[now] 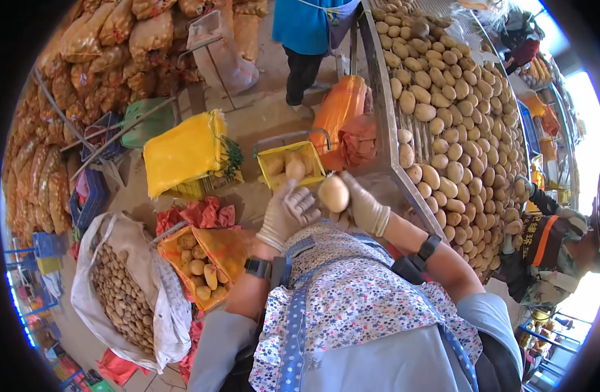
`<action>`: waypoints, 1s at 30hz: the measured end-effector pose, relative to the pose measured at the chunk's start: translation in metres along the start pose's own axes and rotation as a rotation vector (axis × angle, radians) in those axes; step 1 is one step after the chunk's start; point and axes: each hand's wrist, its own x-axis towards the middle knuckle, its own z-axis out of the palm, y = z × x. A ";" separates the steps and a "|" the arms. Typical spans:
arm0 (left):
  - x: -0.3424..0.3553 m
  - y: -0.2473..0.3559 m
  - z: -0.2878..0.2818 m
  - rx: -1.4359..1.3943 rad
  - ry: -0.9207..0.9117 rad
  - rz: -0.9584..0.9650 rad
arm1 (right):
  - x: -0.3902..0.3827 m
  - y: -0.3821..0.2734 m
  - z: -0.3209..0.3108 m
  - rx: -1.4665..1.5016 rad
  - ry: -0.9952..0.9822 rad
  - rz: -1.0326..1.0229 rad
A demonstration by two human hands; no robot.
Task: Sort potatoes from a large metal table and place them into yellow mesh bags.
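Note:
Both my hands wear pale gloves and are raised in front of my flowered apron. A pale, smooth potato (334, 194) is in my right hand (368, 205), whose fingers press against its right side. Close by on the left, my left hand (288, 214) has its fingers curled inward; whatever may be inside them is hidden. Just beyond my hands is a yellow-lined basket (268, 157) with a few potatoes in it. To my right, a sloping metal-framed sorting table (404, 171) bears a thick spread of potatoes (458, 171).
An orange mesh bag (231, 251) of potatoes and a white sack (176, 313) of small potatoes stand at left. Beyond are stacked yellow bags (185, 153), an orange roll (339, 114) and piled full sacks (153, 39). One person (306, 32) stands ahead, another (551, 248) at the table's right.

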 end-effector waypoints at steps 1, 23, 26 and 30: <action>-0.007 -0.007 -0.003 -0.009 -0.067 -0.009 | -0.001 0.003 0.004 -0.250 0.026 -0.012; -0.163 -0.021 -0.216 -0.465 0.325 0.948 | 0.055 0.037 -0.010 -0.495 0.090 0.126; -0.176 -0.012 -0.255 -0.038 0.473 1.048 | 0.057 0.043 -0.006 -0.411 -0.090 0.119; -0.160 0.030 -0.264 -0.150 0.438 0.828 | 0.075 0.066 -0.021 -0.862 -0.169 -0.264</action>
